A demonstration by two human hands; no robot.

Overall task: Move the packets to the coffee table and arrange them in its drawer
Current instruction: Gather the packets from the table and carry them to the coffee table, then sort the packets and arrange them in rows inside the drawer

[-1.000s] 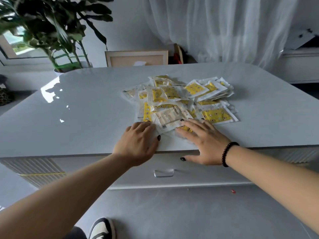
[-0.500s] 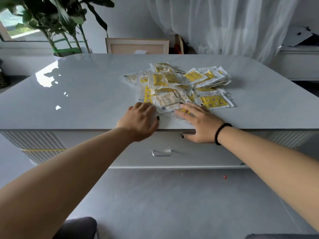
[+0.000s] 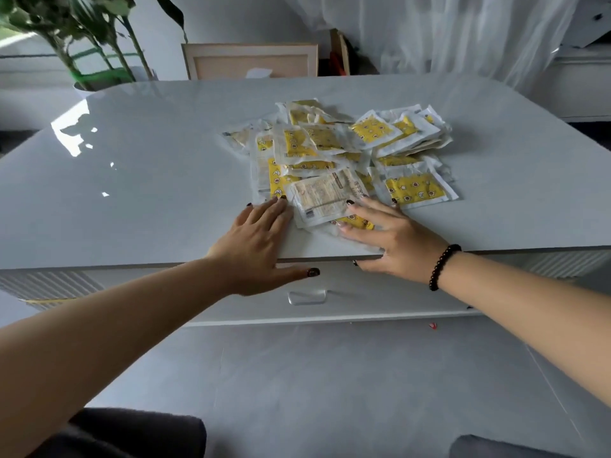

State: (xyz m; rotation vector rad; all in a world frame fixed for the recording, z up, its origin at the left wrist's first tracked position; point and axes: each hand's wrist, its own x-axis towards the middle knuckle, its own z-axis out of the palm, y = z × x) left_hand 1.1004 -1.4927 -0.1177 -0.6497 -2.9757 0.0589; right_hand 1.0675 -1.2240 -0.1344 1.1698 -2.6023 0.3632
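A loose pile of several yellow-and-white packets [image 3: 344,153] lies on the glossy white coffee table [image 3: 148,180], right of its middle. The nearest packet [image 3: 322,196] shows its printed white back. My left hand [image 3: 261,242] lies flat at the table's front edge, fingertips touching the pile's left side, thumb hanging over the edge. My right hand [image 3: 393,239], a black bead bracelet on its wrist, lies flat with spread fingers on the pile's near packets. Below the edge is the shut drawer front with its clear handle [image 3: 307,296].
A potted plant [image 3: 89,38] stands behind the table's far left corner. A framed board [image 3: 251,61] leans behind the table, with a white curtain [image 3: 463,34] and a low white cabinet [image 3: 582,84] to the right. Grey floor lies in front.
My left hand has flattened from curled fingers and slid back to the table edge, thumb now over it. The view has moved closer and lower. The packets look unmoved.
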